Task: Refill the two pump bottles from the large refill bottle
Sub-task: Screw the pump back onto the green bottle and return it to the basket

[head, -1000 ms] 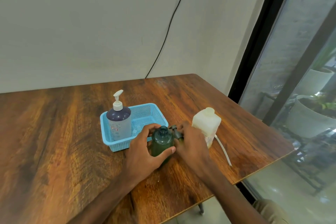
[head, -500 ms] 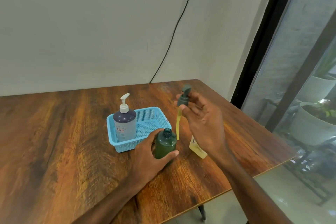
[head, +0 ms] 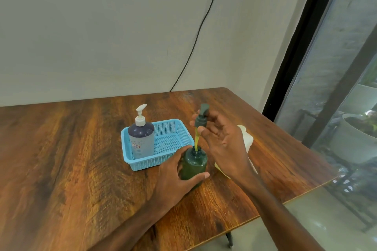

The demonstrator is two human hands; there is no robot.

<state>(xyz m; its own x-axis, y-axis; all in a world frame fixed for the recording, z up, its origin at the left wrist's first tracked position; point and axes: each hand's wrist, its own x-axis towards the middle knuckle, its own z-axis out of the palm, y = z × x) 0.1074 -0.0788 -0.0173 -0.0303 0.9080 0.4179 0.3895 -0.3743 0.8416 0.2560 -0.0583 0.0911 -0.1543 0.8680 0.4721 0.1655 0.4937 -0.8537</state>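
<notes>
While left hand (head: pixel 175 173) steadies green bottle (head: pixel 193 164), right hand (head: pixel 222 142) holds pump (head: pixel 201 119) above it

As I watch through the head camera, the left hand wraps thumb and fingers round the green bottle, which stands upright on the table (head: pixel 61 149), just in front of the near right corner of the basket (head: pixel 163 122). The bottle's neck is uncapped. The right hand pinches the dark pump at its collar between thumb and fingertips, with the other fingers loosely spread, and holds it above the neck. The pump's yellowish tube (head: pixel 196 138) hangs straight down and reaches the bottle's mouth; I cannot tell how far in the tip goes. A second bottle (head: pixel 140 140), dark at the shoulder and with its white pump in place, stands upright in the left end of the blue basket. The pale refill bottle (head: pixel 248 139) is on the table near the green bottle, on its right. It is mostly hidden behind the right hand, so I cannot tell how it stands. A black cable (head: pixel 195 43) runs down the wall to the table's far edge.
</notes>
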